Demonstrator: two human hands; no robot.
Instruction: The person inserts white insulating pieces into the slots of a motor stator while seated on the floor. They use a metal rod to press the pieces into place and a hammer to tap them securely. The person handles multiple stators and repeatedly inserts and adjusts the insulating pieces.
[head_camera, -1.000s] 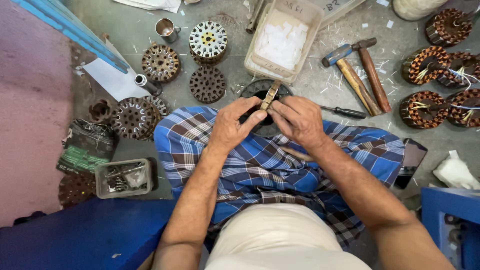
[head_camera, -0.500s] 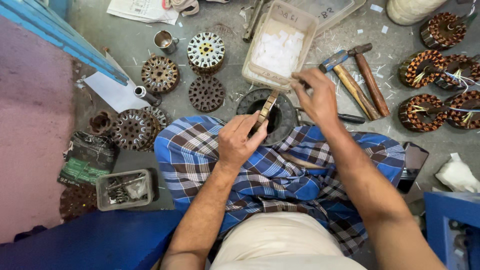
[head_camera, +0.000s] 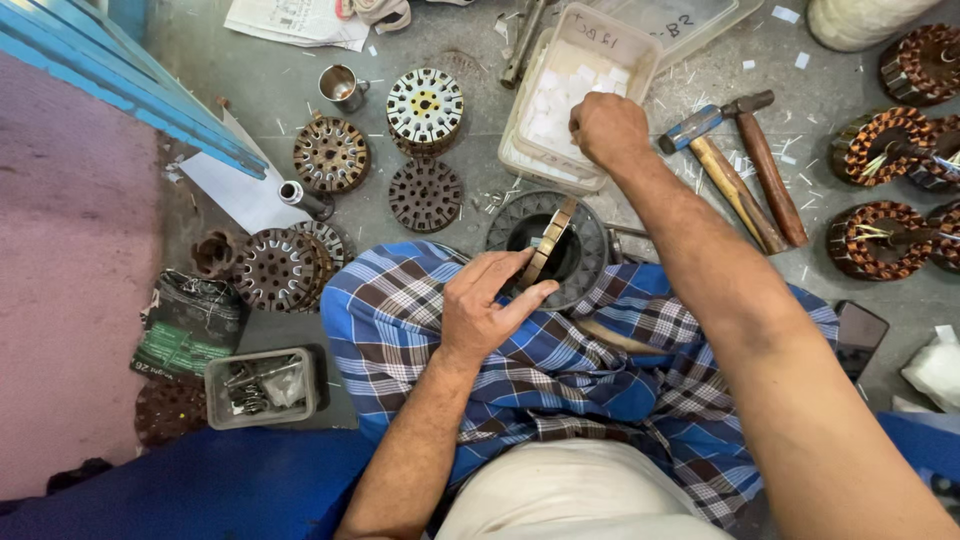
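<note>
Nearest us, our left hand (head_camera: 487, 305) pinches a flat metal strip (head_camera: 548, 243) upright over the dark stator ring (head_camera: 590, 240) on the floor; one-handed, it could slip. Farther, our right hand (head_camera: 608, 128), fingers curled, dips into the white tray (head_camera: 625, 45), possibly tipping it.

Both forearms are bare to above the elbow, with no sleeves, watch, bands or rings in view. The left hand (head_camera: 487, 307) and the right hand (head_camera: 607, 128) are ungloved, with short nails. Around the lap and legs lies a blue, brown and white checked cotton wrap cloth (head_camera: 560, 385), its plaid made of broad blue squares crossed by dark brown bands and thin white lines, creased into soft folds. Nearest the camera, a plain pale cream garment (head_camera: 575, 495) covers the belly, without print, buttons or pockets showing.
</note>
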